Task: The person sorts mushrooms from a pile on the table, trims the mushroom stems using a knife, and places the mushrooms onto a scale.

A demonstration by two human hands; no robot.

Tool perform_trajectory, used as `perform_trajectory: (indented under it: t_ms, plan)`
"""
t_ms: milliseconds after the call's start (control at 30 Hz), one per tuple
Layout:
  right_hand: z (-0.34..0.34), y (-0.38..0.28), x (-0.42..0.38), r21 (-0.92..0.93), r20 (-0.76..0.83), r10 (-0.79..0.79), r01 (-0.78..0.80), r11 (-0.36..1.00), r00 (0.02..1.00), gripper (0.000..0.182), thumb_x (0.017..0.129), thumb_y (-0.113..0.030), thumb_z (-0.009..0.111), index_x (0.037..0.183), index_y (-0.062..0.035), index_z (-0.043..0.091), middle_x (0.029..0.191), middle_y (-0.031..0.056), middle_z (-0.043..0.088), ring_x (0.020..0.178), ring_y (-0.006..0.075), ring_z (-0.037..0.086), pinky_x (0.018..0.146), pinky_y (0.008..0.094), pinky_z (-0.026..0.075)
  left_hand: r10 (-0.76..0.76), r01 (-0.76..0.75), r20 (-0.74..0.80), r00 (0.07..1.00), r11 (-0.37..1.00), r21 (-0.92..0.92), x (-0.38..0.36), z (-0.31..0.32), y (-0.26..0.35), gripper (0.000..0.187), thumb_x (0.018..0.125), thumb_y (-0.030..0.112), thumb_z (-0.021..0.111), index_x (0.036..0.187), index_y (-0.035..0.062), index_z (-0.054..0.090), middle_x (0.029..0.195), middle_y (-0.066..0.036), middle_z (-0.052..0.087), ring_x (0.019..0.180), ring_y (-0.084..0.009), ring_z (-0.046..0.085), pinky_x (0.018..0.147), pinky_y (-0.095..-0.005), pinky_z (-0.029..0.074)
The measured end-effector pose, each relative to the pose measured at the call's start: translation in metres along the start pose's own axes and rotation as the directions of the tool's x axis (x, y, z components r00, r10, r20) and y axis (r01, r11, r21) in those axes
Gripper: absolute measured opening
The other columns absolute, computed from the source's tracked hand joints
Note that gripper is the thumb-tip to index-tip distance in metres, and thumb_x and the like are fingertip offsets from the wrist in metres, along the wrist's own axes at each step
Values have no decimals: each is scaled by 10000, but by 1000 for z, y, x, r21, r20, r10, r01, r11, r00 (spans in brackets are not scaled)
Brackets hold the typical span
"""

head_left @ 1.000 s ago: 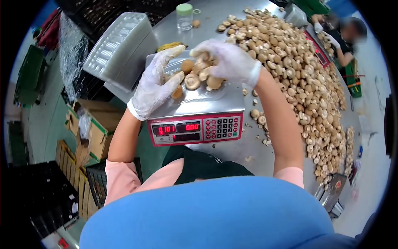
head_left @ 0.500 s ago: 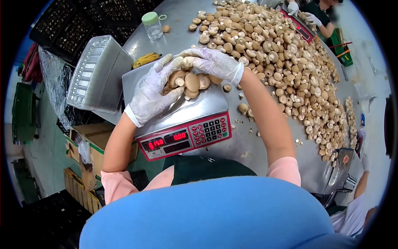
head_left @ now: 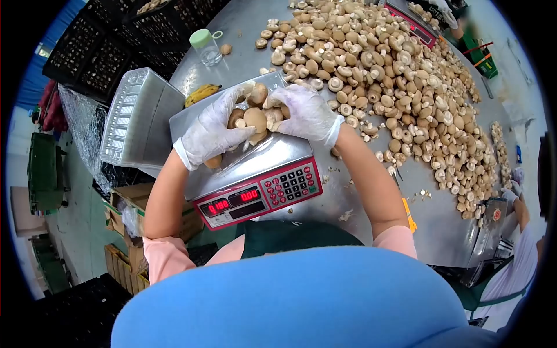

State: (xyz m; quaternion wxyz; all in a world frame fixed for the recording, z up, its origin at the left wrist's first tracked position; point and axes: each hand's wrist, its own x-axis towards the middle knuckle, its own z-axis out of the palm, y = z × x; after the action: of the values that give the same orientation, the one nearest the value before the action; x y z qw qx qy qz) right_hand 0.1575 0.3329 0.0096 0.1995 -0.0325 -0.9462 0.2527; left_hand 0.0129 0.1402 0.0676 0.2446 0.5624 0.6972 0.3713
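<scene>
A cluster of brown mushrooms [head_left: 255, 119] lies on the metal top of a red-framed scale [head_left: 255, 171], whose left red display seems to read 0.188. My left hand [head_left: 212, 127], in a whitish glove, curls round the cluster's left side. Round the right side is my gloved right hand [head_left: 304, 113], its fingers bent over mushrooms at the edge. One mushroom [head_left: 213, 162] shows below my left palm. Both hands partly hide the cluster.
A large mushroom pile [head_left: 400, 93] spreads over the metal table [head_left: 371, 214]. Clear trays [head_left: 139, 116], bananas [head_left: 202, 94] and a green-lidded jar [head_left: 208, 49] stand left. Black crates [head_left: 110, 58] are beyond. Co-workers' gloved hands [head_left: 445, 11] show at the right.
My right hand has drawn back rightward and down from my left fingers, uncovering more mushrooms. The left display has gone from about 0.158 to 0.188. A mushroom now shows below my left palm.
</scene>
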Motion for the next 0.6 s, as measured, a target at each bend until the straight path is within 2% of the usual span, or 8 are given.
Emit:
perform_trajectory:
  t_ms: [67,133,200,267,400,467,533,600]
  plan:
    - [-7,3,1,323,-13,-11,15,946,1000,350,822,-298,758,1113,-110,705,1032,156,686,945,293,669,880,378,533,-81,79,-11,997,993,-84,-2,-1,-4,752,819,217,783,1457,35,430,1331,-137,579,1233,-229,570,1077,-338,444]
    - [-15,1,-2,588,-67,112,-52,807,991,353,842,-283,813,1124,-90,727,983,52,711,953,115,652,813,246,533,-95,93,-32,995,994,-59,-4,-5,-2,778,808,232,798,1463,43,424,1326,-138,581,1229,-223,567,1079,-347,438]
    - [-31,-3,-7,811,188,331,-336,479,925,392,831,-314,826,1124,-75,726,989,34,718,952,109,643,823,261,528,-179,181,39,983,981,-71,-2,-9,2,824,802,225,813,1475,0,395,1382,-126,529,1305,-216,495,1135,-347,373]
    - [-22,12,-9,756,35,277,-207,621,960,376,870,-335,787,1120,-61,727,1008,32,718,951,109,638,833,278,522,-175,180,50,983,977,-118,1,-7,9,817,795,223,813,1475,21,408,1379,-130,532,1300,-217,497,1137,-344,366]
    - [-22,19,-14,829,29,305,-193,524,952,376,987,-391,628,1099,-45,724,1021,40,719,959,116,635,878,279,500,-109,113,101,989,993,-41,10,1,11,732,806,191,782,1461,75,478,1325,-112,566,1234,-229,546,1091,-336,412]
    - [-22,19,-15,936,1,342,-121,329,940,392,1015,-409,584,1112,-53,716,1022,31,719,964,119,649,885,285,506,124,-136,78,989,976,173,15,10,-6,741,825,195,768,1486,78,454,1363,-140,548,1242,-268,553,1099,-353,417]
    - [-23,17,-18,964,-15,346,-78,253,938,421,1029,-427,555,1121,-46,708,1009,32,720,968,126,666,892,294,513,135,-150,101,986,977,153,20,11,3,763,847,234,761,1511,81,417,1383,-163,536,1267,-299,543,1109,-370,414]
    - [-22,22,-21,972,42,395,-129,195,918,453,1015,-458,568,1103,-37,708,1000,46,723,966,141,679,897,298,518,-6,-11,87,996,983,184,22,12,16,776,866,300,758,1520,85,399,1378,-167,539,1279,-309,531,1106,-365,415]
